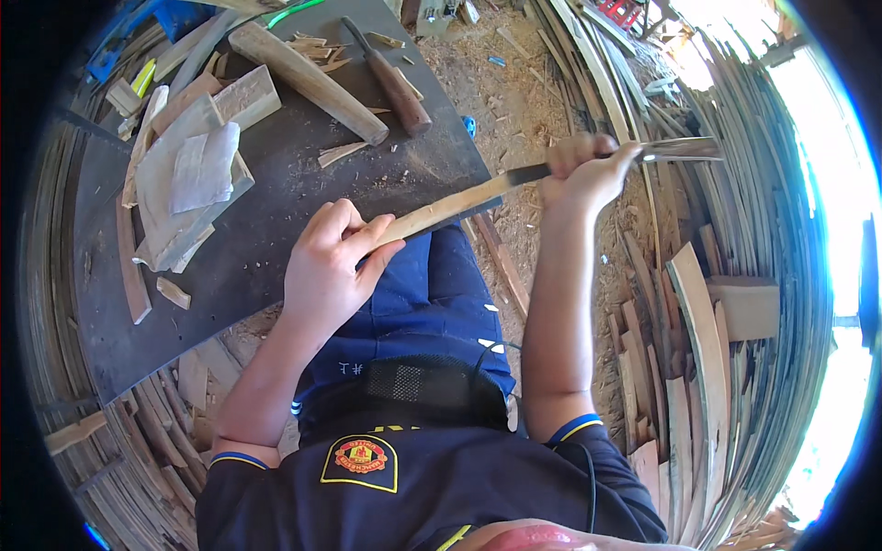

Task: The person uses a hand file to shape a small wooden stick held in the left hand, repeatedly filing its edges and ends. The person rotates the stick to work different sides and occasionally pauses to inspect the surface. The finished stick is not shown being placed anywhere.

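While the left hand (338, 255) pinches one end of a wooden strip (450, 208) that slants past the dark surface's (253, 262) corner, the right hand (581, 176) is closed around a metal-bladed tool (682, 150) near the strip's other end.

L hand (335, 248) hides one end of wooden stick (450, 206); R hand (581, 174) covers stretch btwn dark strip (526, 174) & metal pc (682, 149), can't tell if joined. Blue obj. (179, 20) top L cut off by edge. Blue floor bit (497, 61) too small to ID.
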Available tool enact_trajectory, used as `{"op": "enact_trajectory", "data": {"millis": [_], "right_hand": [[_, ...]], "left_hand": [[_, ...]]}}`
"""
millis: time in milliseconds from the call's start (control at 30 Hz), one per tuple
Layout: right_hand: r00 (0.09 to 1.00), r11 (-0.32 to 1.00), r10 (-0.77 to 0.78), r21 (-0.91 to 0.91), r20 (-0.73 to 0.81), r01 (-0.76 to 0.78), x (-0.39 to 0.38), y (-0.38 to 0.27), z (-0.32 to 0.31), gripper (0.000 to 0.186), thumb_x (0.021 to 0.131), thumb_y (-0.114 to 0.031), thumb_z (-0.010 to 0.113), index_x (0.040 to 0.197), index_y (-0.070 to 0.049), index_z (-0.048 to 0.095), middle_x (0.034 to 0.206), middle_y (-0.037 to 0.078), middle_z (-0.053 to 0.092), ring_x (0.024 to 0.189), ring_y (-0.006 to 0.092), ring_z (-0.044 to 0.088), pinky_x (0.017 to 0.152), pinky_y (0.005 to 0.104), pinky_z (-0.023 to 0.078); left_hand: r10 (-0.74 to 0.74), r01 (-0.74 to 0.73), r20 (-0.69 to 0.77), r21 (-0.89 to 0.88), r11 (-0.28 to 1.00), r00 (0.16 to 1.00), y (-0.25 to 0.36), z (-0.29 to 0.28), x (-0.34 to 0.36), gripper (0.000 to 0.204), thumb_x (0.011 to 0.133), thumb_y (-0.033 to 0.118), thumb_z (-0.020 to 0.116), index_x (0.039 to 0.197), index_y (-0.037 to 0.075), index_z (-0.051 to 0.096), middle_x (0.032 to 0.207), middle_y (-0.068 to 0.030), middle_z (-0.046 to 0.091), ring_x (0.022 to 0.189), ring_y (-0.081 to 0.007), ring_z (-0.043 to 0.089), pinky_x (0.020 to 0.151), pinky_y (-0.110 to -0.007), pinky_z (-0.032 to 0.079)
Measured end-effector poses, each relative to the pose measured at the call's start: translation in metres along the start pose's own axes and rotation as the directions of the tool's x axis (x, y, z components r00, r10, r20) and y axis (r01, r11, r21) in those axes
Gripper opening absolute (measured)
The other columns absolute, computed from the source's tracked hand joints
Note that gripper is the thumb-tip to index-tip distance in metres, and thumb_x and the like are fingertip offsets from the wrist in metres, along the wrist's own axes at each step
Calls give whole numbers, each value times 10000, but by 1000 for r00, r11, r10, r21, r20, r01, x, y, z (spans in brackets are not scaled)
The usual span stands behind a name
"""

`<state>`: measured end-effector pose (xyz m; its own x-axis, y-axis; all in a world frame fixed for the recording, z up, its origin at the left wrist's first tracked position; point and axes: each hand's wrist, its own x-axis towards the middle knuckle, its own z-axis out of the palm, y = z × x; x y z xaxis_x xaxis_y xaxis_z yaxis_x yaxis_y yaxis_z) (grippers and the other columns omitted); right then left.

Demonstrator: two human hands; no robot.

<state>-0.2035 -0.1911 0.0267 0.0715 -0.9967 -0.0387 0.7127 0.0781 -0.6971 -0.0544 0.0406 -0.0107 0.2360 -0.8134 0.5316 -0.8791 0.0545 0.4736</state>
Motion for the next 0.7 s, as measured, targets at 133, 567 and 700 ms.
{"op": "enact_trajectory", "data": {"millis": [133,567,700], "right_hand": [[993,999,54,-10,101,-54,-37,18,11,510,1047,-580,331,758,-161,374,523,-43,223,437,94,154,424,287,121],[985,985,-140,-91,99,149,-17,2,1,522,1047,-597,286,795,-144,350,529,-36,218,464,111,128,446,301,100],[987,984,-154,-101,-40,150,7,-22,-5,542,1059,-581,221,730,-154,284,510,-32,227,439,111,138,421,292,96]], "left_hand": [[-20,20,2,-38,999,1000,-3,-2,-1,309,744,132,841,1026,36,758,737,-48,466,642,-186,491,566,-333,414],[-39,39,17,-16,999,999,-2,0,-1,290,758,152,828,1013,37,751,759,-47,468,673,-196,521,597,-338,450],[-42,42,25,-4,999,999,0,-1,0,279,764,163,822,1002,37,750,765,-44,465,685,-200,530,608,-340,464]]}}
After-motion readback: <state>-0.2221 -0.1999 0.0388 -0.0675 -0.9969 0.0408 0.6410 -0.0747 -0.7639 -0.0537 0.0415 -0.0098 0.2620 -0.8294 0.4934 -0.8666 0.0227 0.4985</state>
